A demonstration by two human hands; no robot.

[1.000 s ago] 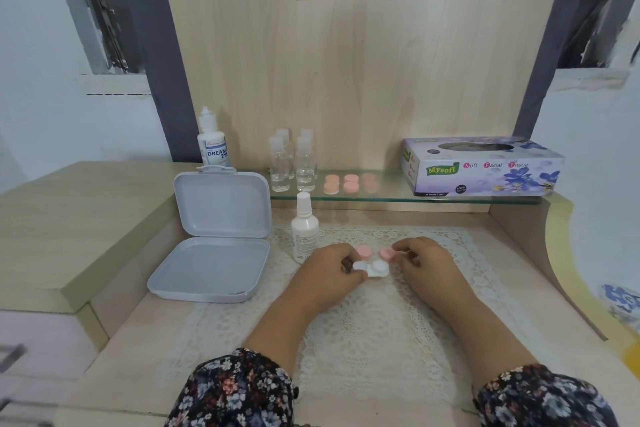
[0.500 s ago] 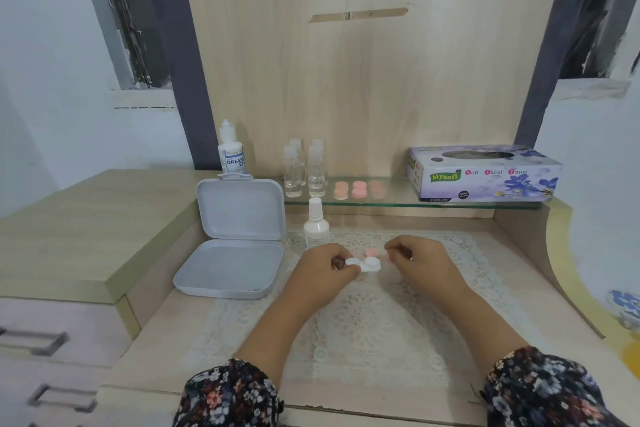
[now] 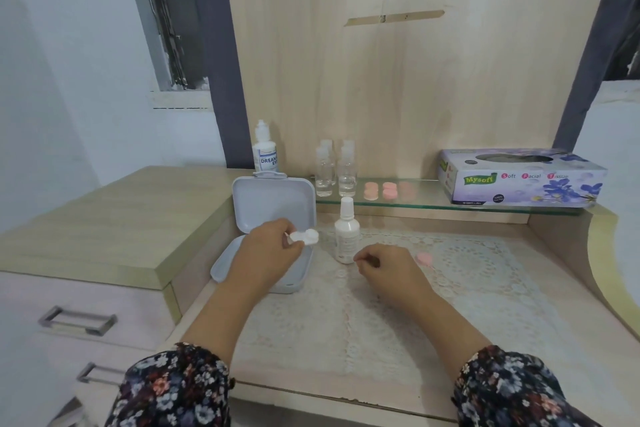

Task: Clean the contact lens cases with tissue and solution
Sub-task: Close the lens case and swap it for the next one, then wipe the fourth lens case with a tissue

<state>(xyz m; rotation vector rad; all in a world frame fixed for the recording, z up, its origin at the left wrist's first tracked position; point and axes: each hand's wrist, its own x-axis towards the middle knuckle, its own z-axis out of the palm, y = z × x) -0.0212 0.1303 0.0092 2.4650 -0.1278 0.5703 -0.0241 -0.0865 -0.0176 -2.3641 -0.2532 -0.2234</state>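
My left hand (image 3: 268,248) pinches a white contact lens case (image 3: 306,237) without its caps and holds it above the open grey box (image 3: 273,206). My right hand (image 3: 388,265) lies on the lace mat, fingers curled, just beside the small white solution bottle (image 3: 346,236); whether it touches the bottle I cannot tell. The pink caps (image 3: 424,257) lie on the mat to the right of that hand. A tissue box (image 3: 519,178) stands on the glass shelf at the right.
On the glass shelf (image 3: 415,203) stand several small clear bottles (image 3: 336,170) and pink lens cases (image 3: 381,190). A larger solution bottle (image 3: 265,149) stands behind the grey box. A raised wooden counter (image 3: 104,218) with drawers is at the left.
My left hand lifted the white case off the mat and carried it left over the grey box. My right hand let go of the caps, which now lie on the mat.
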